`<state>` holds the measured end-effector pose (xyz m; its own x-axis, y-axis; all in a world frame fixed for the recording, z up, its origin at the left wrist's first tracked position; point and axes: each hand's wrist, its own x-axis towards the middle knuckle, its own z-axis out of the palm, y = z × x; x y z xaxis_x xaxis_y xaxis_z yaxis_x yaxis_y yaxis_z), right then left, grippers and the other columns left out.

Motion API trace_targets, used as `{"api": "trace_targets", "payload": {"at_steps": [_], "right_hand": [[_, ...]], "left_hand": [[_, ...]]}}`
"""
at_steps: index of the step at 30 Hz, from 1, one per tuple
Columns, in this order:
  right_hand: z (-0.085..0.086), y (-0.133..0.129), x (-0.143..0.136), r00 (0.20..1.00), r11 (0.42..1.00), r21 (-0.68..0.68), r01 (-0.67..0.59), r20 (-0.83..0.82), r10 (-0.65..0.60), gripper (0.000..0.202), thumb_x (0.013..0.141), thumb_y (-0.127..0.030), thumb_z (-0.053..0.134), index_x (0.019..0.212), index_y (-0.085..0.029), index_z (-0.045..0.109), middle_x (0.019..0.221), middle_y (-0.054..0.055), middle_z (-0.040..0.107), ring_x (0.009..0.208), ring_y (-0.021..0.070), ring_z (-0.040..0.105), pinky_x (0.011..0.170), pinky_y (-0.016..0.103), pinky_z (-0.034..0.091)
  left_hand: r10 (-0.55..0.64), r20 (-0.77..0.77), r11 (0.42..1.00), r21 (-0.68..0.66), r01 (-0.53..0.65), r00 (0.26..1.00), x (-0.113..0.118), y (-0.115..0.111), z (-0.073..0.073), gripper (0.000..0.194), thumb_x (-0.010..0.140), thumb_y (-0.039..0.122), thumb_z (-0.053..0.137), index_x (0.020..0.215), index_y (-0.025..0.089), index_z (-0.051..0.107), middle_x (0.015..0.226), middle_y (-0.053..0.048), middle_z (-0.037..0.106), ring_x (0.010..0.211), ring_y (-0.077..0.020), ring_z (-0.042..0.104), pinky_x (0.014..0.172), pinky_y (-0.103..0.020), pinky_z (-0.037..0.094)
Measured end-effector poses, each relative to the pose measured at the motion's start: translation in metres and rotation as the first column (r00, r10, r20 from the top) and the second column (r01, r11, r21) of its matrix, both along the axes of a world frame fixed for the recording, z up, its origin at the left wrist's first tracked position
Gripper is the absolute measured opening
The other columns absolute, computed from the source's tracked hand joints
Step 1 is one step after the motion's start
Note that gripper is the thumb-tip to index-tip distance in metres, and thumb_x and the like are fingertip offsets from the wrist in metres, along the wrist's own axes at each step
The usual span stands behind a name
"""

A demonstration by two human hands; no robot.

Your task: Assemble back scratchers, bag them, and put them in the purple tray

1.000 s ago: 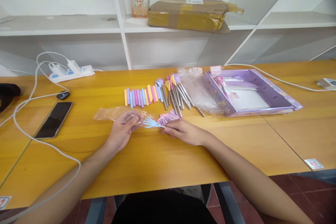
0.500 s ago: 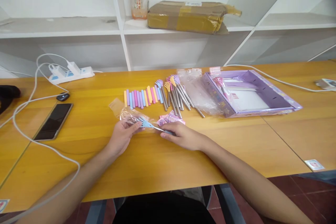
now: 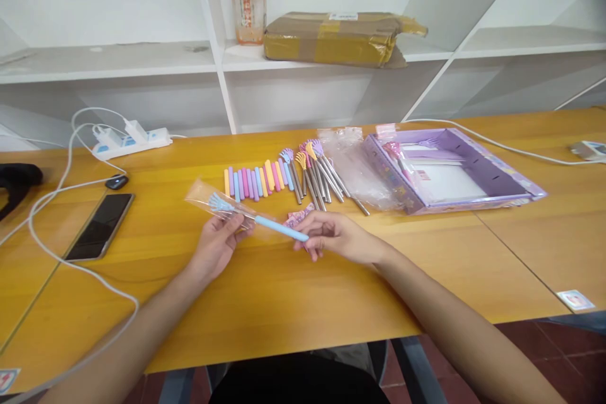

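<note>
A blue hand-shaped scratcher (image 3: 281, 228) with a metal shaft and blue handle lies slantwise between my hands, its fingered head inside a clear plastic bag (image 3: 201, 194). My left hand (image 3: 218, 241) is closed on the bag and the shaft within. The fingers of my right hand (image 3: 331, 235) pinch the end of the blue handle. Pink printed cards (image 3: 298, 216) lie partly behind my right hand. Beyond my hands, several coloured handle sleeves (image 3: 250, 183) form a row, and beside them is a pile of scratchers with bare metal shafts (image 3: 324, 170).
Clear bags (image 3: 348, 164) lie against a purple box (image 3: 473, 202) holding a wrapped pink scratcher. On the left are a phone (image 3: 100, 227), a black mouse (image 3: 116, 182), white cables and a power strip (image 3: 135, 143). The shelf behind holds a bottle (image 3: 249, 9) and a taped parcel (image 3: 331, 41).
The blue scratcher's head has gone into the clear bag, moving left. My right hand has shifted to the handle's end, exposing the handle. The view has tilted slightly.
</note>
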<state>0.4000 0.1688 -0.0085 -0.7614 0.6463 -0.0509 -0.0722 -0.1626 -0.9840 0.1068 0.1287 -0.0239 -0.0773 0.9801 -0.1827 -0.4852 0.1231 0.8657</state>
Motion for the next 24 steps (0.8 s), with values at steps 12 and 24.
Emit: {"api": "trace_targets", "payload": {"at_steps": [12,24], "right_hand": [[-0.032,-0.015,-0.035,0.982,0.901,0.420,0.105,0.101,-0.162,0.043,0.087,-0.054,0.087,0.106,-0.022,0.065,0.083,-0.001,0.068,0.066,0.0133,0.060,0.060,0.027,0.048],[-0.027,-0.006,-0.012,0.989,0.517,0.852,-0.080,0.131,-0.063,0.057,0.091,-0.048,0.085,0.138,-0.025,0.063,0.113,0.007,0.064,0.079,0.0153,0.060,0.070,0.028,0.052]], "left_hand": [[-0.404,-0.334,0.901,0.015,0.433,0.852,0.020,-0.023,-0.014,0.026,0.088,0.044,0.086,0.100,0.022,0.084,0.098,-0.007,0.083,0.084,-0.0232,0.075,0.080,-0.034,0.061],[-0.330,-0.264,0.938,0.014,0.345,0.907,0.016,-0.022,-0.015,0.044,0.089,0.048,0.084,0.120,0.019,0.073,0.091,-0.005,0.077,0.075,-0.0186,0.070,0.075,-0.033,0.057]]}}
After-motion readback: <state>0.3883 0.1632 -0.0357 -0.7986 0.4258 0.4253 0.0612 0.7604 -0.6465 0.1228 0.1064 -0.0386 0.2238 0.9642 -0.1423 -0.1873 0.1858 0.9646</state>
